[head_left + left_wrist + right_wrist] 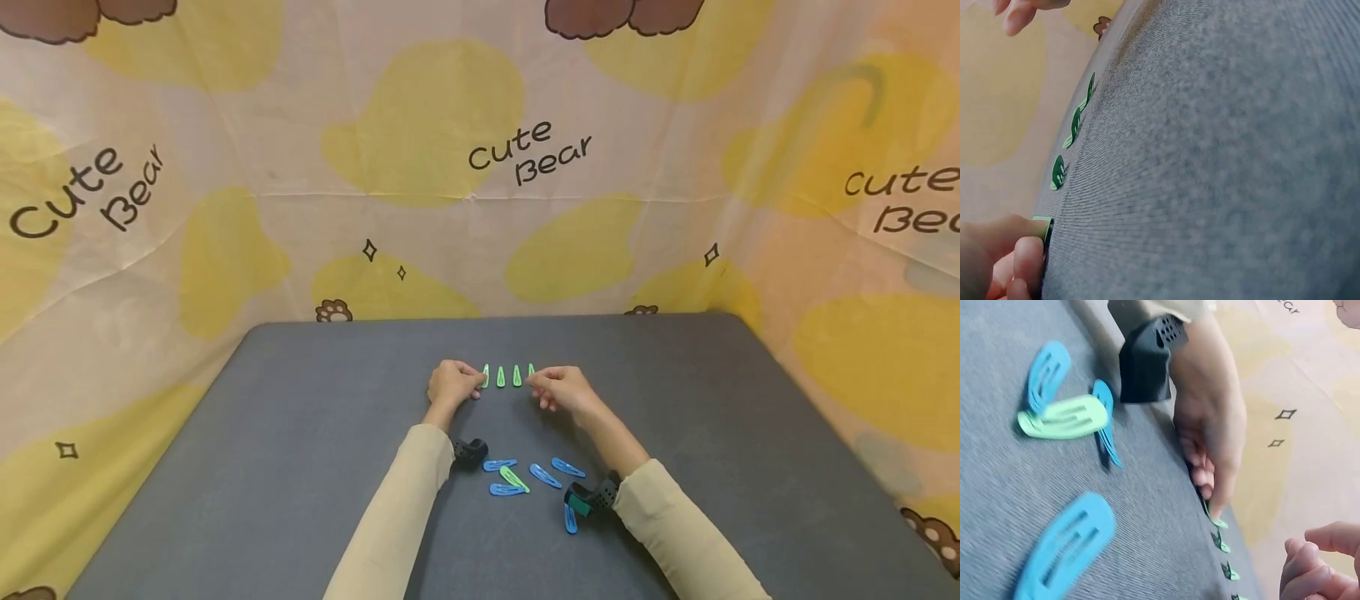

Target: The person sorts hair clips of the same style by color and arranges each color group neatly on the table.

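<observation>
Several green snap hair clips stand in a row toward the back of the table. My left hand (453, 382) pinches the leftmost green hair clip (1044, 226) between thumb and finger, hiding part of it. Two clips in the middle, one green clip (501, 377) and another green clip (517, 376), lie apart from both hands. Beside the row's right end is my right hand (564, 389), overlapping the rightmost green clip (531, 369) in the head view. Its fingers (1338, 536) are loosely bent with nothing between them in the right wrist view.
Nearer on the grey table (247, 467) lie several blue hair clips (545, 476), with one green clip (513, 478) touching among them. Another blue clip (571, 518) is partly under the right wrist's camera (592, 495). A printed cloth (465, 242) hangs behind the table.
</observation>
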`<state>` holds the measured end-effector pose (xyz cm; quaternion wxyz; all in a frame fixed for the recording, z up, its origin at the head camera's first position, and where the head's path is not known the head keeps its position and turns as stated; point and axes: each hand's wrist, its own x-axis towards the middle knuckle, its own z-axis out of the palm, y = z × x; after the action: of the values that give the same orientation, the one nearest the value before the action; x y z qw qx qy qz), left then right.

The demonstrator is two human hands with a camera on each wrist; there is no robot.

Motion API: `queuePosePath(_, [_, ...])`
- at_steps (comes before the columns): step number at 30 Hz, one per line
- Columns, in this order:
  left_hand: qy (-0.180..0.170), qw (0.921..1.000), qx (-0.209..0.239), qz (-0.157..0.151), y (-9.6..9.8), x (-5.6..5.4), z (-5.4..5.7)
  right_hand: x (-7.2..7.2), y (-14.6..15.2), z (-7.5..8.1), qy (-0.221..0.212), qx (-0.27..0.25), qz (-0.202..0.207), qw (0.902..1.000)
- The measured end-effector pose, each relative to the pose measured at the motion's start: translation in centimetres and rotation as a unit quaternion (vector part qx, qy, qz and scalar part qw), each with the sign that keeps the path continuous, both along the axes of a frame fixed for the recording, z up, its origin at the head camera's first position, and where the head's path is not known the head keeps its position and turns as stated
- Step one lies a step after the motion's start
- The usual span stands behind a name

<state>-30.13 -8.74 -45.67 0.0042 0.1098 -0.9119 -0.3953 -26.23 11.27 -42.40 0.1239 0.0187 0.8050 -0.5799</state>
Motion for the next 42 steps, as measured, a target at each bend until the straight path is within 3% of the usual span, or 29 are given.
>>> queuePosePath(9, [-0.007, 0.9996, -0.023, -0.014, -0.2, 0.0, 0.3, 1.5, -1.0, -0.3, -0.003, -0.003, 0.023, 0.9997])
queuePosePath(23, [-0.002, 0.9998, -0.016, -0.01, -0.1, 0.3, 0.2, 3.6, -0.7, -0.1, 0.006, 0.029, 0.105, 0.994])
queuePosePath(42, [0.005, 0.9998, -0.018, -0.009, -0.3, 0.2, 0.1, 4.8, -0.6, -0.6, 0.02, 0.047, 0.19, 0.9804])
